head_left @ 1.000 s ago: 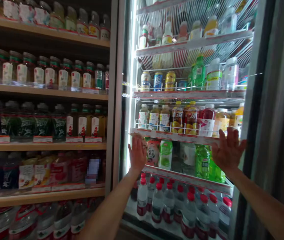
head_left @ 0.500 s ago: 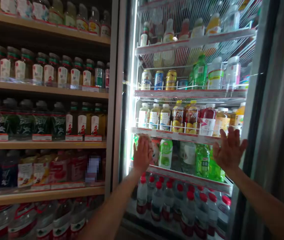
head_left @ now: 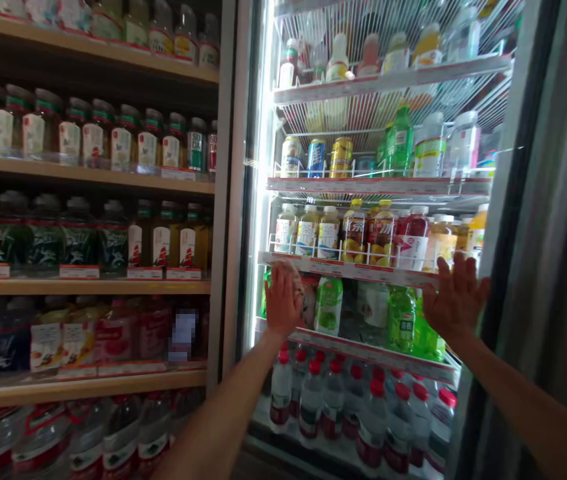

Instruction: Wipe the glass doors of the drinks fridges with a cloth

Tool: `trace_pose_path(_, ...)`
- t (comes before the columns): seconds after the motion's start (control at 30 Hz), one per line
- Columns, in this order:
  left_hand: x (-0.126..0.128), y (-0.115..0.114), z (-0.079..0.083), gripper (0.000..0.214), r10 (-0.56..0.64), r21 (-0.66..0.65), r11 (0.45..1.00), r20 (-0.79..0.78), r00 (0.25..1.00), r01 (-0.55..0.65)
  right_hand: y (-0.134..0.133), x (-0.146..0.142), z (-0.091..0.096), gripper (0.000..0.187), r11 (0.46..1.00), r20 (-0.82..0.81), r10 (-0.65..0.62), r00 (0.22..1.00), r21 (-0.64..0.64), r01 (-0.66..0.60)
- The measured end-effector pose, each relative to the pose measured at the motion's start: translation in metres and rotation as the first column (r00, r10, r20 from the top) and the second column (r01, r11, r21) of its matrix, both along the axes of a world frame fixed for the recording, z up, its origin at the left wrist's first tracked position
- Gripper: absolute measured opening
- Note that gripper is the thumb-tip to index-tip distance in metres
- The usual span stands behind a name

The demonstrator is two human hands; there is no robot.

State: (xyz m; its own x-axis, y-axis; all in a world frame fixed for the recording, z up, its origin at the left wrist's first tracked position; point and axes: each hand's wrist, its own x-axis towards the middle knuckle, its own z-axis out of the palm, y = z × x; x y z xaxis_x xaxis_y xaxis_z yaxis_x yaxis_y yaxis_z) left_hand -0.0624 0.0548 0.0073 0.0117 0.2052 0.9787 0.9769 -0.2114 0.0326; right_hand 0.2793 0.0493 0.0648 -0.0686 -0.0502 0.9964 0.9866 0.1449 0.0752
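My left hand is raised in front of the lit drinks fridge, fingers up, over a crumpled pale cloth. Part of the cloth shows past the fingertips; the rest is hidden by the hand. Behind it are the edge of a fridge shelf and a green-and-white bottle. On the right, my right hand is held up with its fingers spread and nothing in it. It overlaps the right end of that shelf edge, near some green bottles. Whether either hand touches glass is hard to tell.
Inside the fridge stand rows of bottles and cans, with red-capped water bottles at the bottom. To the left, wooden shelves carry many bottled drinks. A metal upright divides them; a dark frame borders the right.
My left hand and the cloth have shifted slightly up and left. My right hand stays nearly in place, fingers still spread. The whole view has moved a little.
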Motion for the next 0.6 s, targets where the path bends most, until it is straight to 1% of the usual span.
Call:
trace_pose_path(0.07,0.023,-0.001,0.001,0.053,-0.094,0.013,0.995,-0.205,0.974,0.099,0.0,0.001,0.0,0.058,1.0,0.017,-0.005,1.0,0.017,0.005)
trace_pose_path(0.1,0.028,-0.003,-0.001,0.052,-0.13,0.003,0.991,-0.287,0.949,0.137,0.0,0.002,0.001,0.057,1.0,0.024,-0.007,1.0,0.026,0.006)
trace_pose_path(0.13,0.027,-0.004,-0.004,0.052,-0.154,-0.014,0.987,-0.339,0.928,0.159,-0.001,0.002,0.001,0.057,1.0,0.031,-0.01,0.999,0.029,0.009)
trace_pose_path(0.17,0.02,-0.005,-0.009,0.051,-0.16,-0.036,0.987,-0.35,0.923,0.158,-0.002,0.002,0.001,0.057,0.999,0.037,-0.015,0.999,0.033,0.014)
trace_pose_path(0.2,0.009,-0.006,-0.015,0.051,-0.141,-0.053,0.99,-0.31,0.94,0.131,-0.003,0.002,0.002,0.056,0.999,0.042,-0.019,0.999,0.038,0.018)
trace_pose_path(0.23,-0.005,-0.006,-0.021,0.051,-0.095,-0.064,0.995,-0.219,0.971,0.082,-0.003,0.002,0.002,0.056,0.999,0.047,-0.022,0.999,0.041,0.02)
trace_pose_path(0.27,-0.019,-0.006,-0.026,0.052,-0.027,-0.074,0.997,-0.09,0.996,0.021,-0.004,0.001,0.002,0.056,0.999,0.049,-0.025,0.999,0.039,0.023)
trace_pose_path(0.3,-0.03,-0.006,-0.03,0.053,0.044,-0.083,0.996,0.052,0.998,-0.04,-0.003,0.001,0.001,0.056,0.999,0.044,-0.025,0.999,0.037,0.024)
trace_pose_path(0.33,-0.036,-0.005,-0.032,0.054,0.1,-0.087,0.993,0.174,0.98,-0.086,-0.003,0.0,0.001,0.057,0.999,0.038,-0.025,0.999,0.033,0.024)
trace_pose_path(0.37,-0.036,-0.005,-0.032,0.055,0.125,-0.082,0.991,0.247,0.961,-0.108,-0.002,0.0,0.001,0.057,0.999,0.031,-0.023,0.999,0.034,0.021)
trace_pose_path(0.4,-0.029,-0.004,-0.03,0.055,0.115,-0.064,0.993,0.256,0.96,-0.102,-0.002,0.0,0.0,0.058,0.999,0.028,-0.02,0.999,0.027,0.02)
trace_pose_path(0.43,-0.017,-0.004,-0.027,0.055,0.076,-0.035,0.997,0.198,0.977,-0.07,-0.001,0.0,0.0,0.058,1.0,0.024,-0.016,1.0,0.022,0.016)
trace_pose_path(0.47,-0.001,-0.004,-0.023,0.054,0.015,-0.004,1.0,0.088,0.996,-0.015,-0.001,0.0,0.0,0.058,1.0,0.023,-0.009,1.0,0.022,0.009)
trace_pose_path(0.5,0.017,-0.004,-0.018,0.053,-0.053,0.017,0.998,-0.056,0.997,0.054,-0.001,0.0,0.0,0.058,1.0,0.026,-0.002,1.0,0.017,0.002)
trace_pose_path(0.53,0.034,-0.004,-0.014,0.052,-0.114,0.024,0.992,-0.19,0.975,0.121,-0.001,0.001,0.0,0.058,1.0,0.031,0.004,1.0,0.007,-0.004)
trace_pose_path(0.57,0.047,-0.005,-0.011,0.052,-0.161,0.018,0.985,-0.291,0.943,0.174,-0.003,0.001,0.0,0.057,1.0,0.033,0.009,0.999,0.0,-0.009)
trace_pose_path(0.6,0.054,-0.006,-0.009,0.052,-0.193,0.006,0.978,-0.352,0.916,0.209,-0.004,0.002,0.0,0.057,1.0,0.036,0.011,0.999,-0.015,-0.01)
